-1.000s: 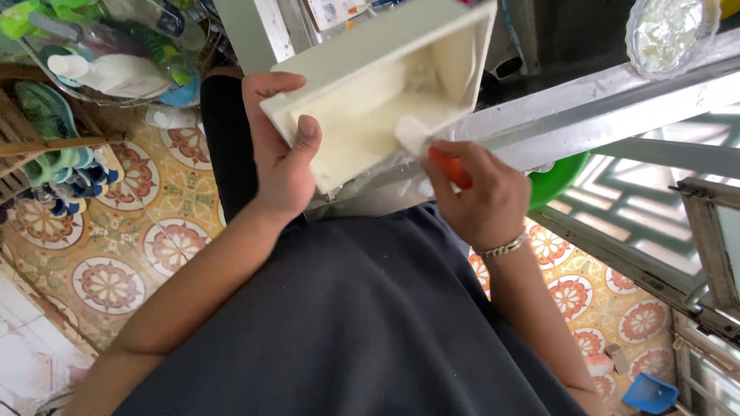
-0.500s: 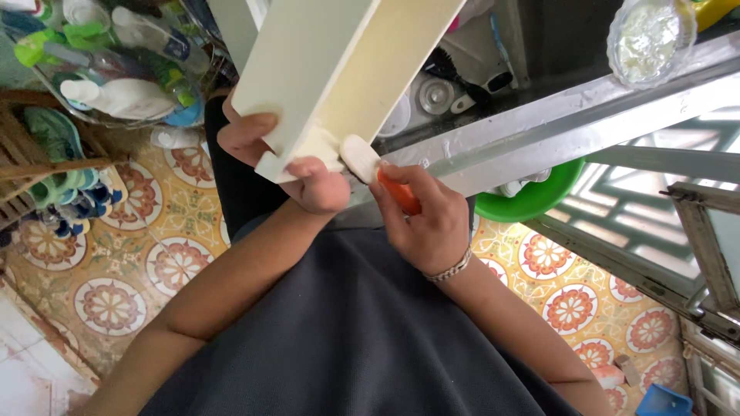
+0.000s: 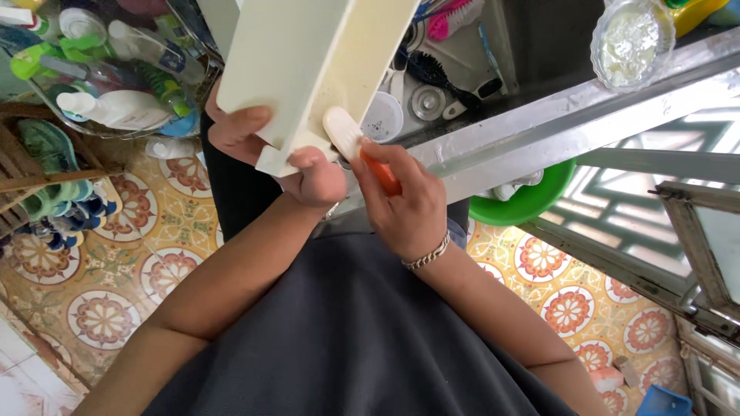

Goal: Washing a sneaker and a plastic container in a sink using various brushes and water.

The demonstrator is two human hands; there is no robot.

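Left hand point(image 3: 289, 166) clamped on the lower end of a cream plastic box point(image 3: 308, 73), held up over the sink edge point(image 3: 539, 127). Right hand point(image 3: 401, 204) closed around an orange-handled brush point(image 3: 362, 154), its white head pressed against the box's side.

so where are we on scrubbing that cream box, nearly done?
Mid-scrub, by the look of it. The left hand grips the cream plastic box at its lower end, with the outside facing the camera. The right hand presses the orange-handled brush against that outer wall. I can't judge how clean any face is. No rinse is visible; the sink sits behind the box.
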